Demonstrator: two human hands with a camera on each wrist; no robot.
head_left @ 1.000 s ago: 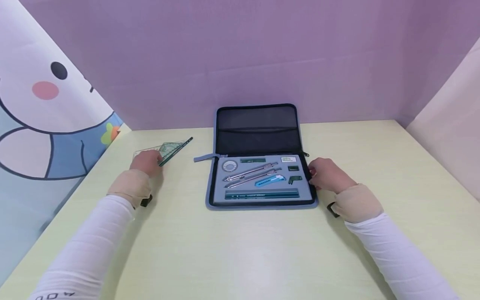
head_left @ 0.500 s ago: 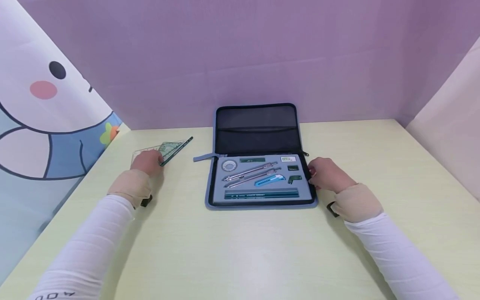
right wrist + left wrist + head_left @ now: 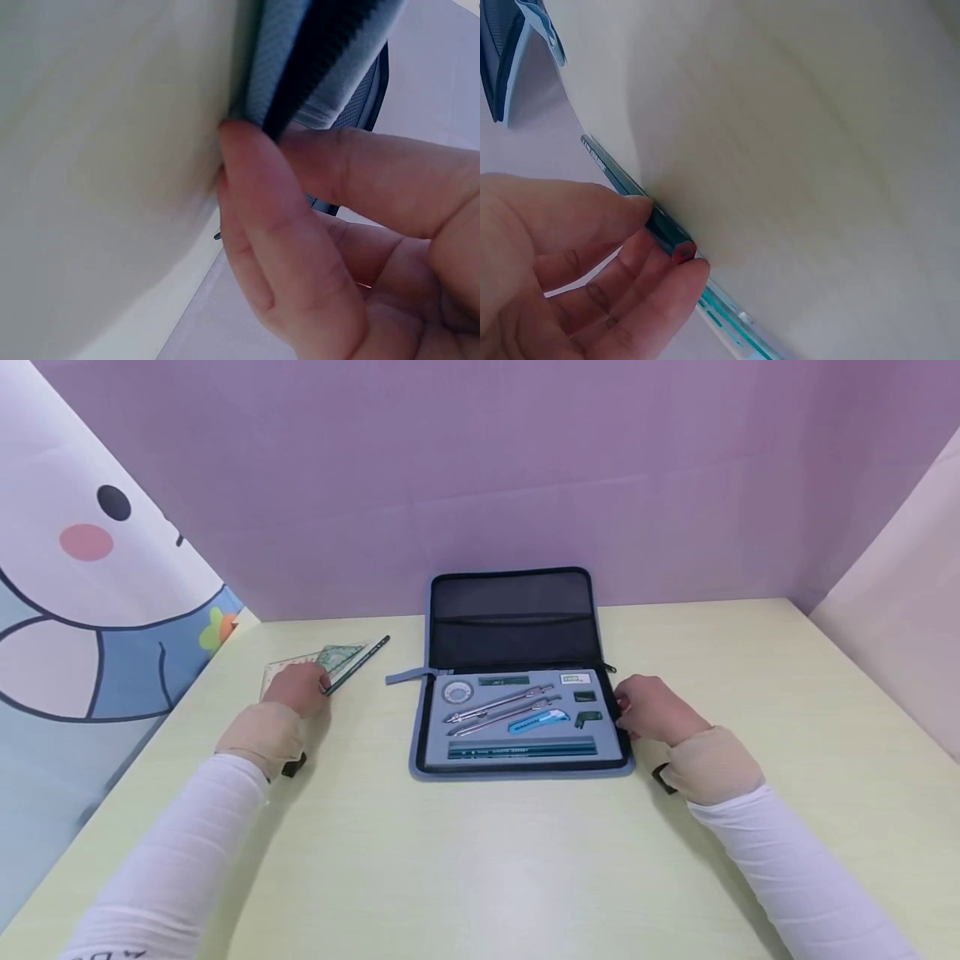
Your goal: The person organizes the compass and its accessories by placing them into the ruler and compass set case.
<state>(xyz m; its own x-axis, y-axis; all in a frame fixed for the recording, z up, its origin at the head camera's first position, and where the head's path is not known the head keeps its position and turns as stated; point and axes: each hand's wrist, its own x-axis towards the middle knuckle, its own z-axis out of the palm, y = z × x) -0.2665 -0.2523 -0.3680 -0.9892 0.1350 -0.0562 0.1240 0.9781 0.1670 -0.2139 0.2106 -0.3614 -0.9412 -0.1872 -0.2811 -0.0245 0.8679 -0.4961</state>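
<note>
My left hand is at the left of the table and pinches a dark green pencil near its end. In the left wrist view, thumb and fingers hold the pencil beside its reddish end. Clear set squares with green markings lie beneath and beside this hand, partly hidden by it. My right hand grips the right edge of the unzipped blue-grey case. Seen from the right wrist, the thumb lies inside the case wall and a finger outside it.
In the case's grey tray sit a round white ring, two metal compasses, a blue cutter, a sharpener, an eraser and green pencils. A strap sticks out leftward. A purple backdrop rises behind.
The pencil's far tip has shifted slightly right, and the left hand has moved a little with it. My right hand stays on the case edge.
</note>
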